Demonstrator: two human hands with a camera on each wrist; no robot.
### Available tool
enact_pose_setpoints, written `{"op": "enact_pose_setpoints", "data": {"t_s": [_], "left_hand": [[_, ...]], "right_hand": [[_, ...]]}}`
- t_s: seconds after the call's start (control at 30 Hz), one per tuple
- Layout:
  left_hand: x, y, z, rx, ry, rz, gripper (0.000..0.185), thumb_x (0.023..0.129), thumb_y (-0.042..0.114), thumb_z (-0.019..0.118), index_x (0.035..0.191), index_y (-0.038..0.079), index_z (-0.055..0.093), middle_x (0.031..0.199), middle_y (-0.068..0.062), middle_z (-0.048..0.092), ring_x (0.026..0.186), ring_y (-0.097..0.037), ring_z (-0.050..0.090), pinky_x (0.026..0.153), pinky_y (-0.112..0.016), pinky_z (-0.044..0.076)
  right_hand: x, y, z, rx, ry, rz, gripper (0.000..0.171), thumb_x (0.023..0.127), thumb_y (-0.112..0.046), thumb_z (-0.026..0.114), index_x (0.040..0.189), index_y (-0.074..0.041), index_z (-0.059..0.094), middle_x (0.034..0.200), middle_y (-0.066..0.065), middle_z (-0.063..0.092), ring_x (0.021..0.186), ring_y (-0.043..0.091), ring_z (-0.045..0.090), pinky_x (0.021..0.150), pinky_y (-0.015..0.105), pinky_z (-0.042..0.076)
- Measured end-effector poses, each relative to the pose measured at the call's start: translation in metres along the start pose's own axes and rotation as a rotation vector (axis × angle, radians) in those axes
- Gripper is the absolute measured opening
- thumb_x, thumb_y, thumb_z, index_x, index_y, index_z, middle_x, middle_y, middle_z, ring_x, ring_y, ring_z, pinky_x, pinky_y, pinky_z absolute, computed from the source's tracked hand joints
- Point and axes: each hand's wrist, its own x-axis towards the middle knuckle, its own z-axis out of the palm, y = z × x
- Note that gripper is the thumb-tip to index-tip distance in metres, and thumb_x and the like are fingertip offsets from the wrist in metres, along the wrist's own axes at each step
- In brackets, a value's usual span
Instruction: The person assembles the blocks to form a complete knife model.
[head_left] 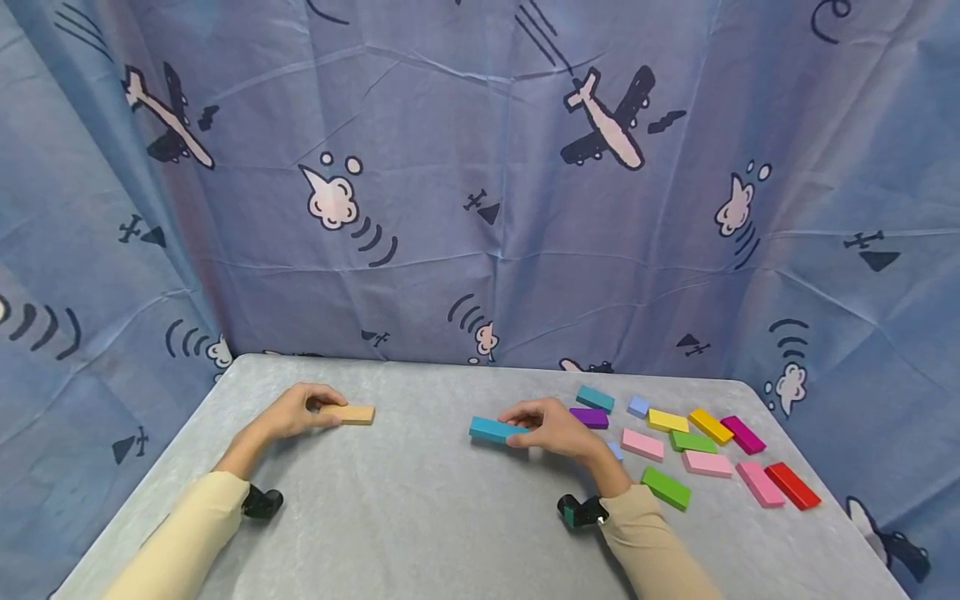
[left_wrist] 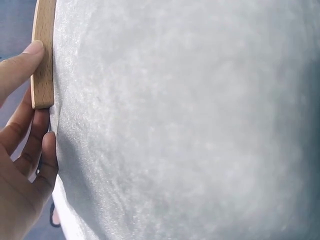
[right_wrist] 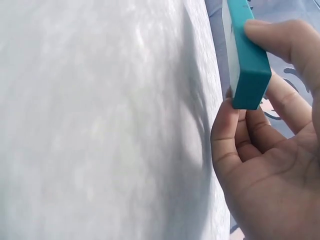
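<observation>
My left hand (head_left: 300, 412) pinches one end of a plain wooden block (head_left: 350, 413) that lies flat on the grey table (head_left: 420, 517). In the left wrist view the wooden block (left_wrist: 43, 55) sits between thumb and fingers (left_wrist: 35, 145). My right hand (head_left: 551, 428) grips the right end of a teal block (head_left: 491, 430) at the table's middle. The right wrist view shows the teal block (right_wrist: 245, 55) held between thumb and fingers (right_wrist: 230, 145), its end slightly off the surface.
Several coloured blocks lie flat at the right: teal (head_left: 595, 398), purple (head_left: 591, 417), yellow (head_left: 667, 421), pink (head_left: 642, 444), green (head_left: 666, 487), red (head_left: 792, 485). A blue curtain with airplane prints (head_left: 480, 183) hangs behind the table. Small black wrist cameras (head_left: 262, 502) rest near the sleeves.
</observation>
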Motion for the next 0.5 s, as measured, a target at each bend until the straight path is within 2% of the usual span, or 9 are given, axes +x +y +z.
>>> {"op": "enact_pose_setpoints", "data": {"t_s": [0.27,0.4,0.5], "left_hand": [[-0.001,0.002,0.001,0.005,0.011,-0.015,0.024,0.077,0.012,0.077,0.100,0.006,0.071,0.095,-0.004,0.067,0.087,-0.022,0.059,0.076,-0.038,0.045],[-0.001,0.002,-0.001,-0.002,0.008,-0.020,0.025,0.077,0.012,0.078,0.100,0.006,0.070,0.095,-0.004,0.067,0.086,-0.022,0.059,0.077,-0.038,0.045],[0.000,0.002,-0.001,0.001,0.000,-0.011,0.025,0.077,0.012,0.078,0.100,0.005,0.070,0.095,-0.005,0.067,0.086,-0.023,0.058,0.076,-0.039,0.045]], "right_hand": [[0.014,-0.001,0.009,0.002,0.011,0.021,0.032,0.080,-0.006,0.074,0.110,0.002,0.066,0.104,0.014,0.064,0.092,0.034,0.054,0.077,0.034,0.044],[0.023,0.002,0.015,0.016,0.020,0.001,0.032,0.079,-0.002,0.074,0.109,0.004,0.066,0.102,0.017,0.063,0.093,0.036,0.054,0.078,0.034,0.044],[0.032,0.013,0.020,0.010,0.030,-0.024,0.033,0.078,-0.003,0.075,0.109,0.004,0.066,0.101,0.016,0.064,0.092,0.035,0.055,0.077,0.033,0.044]]}}
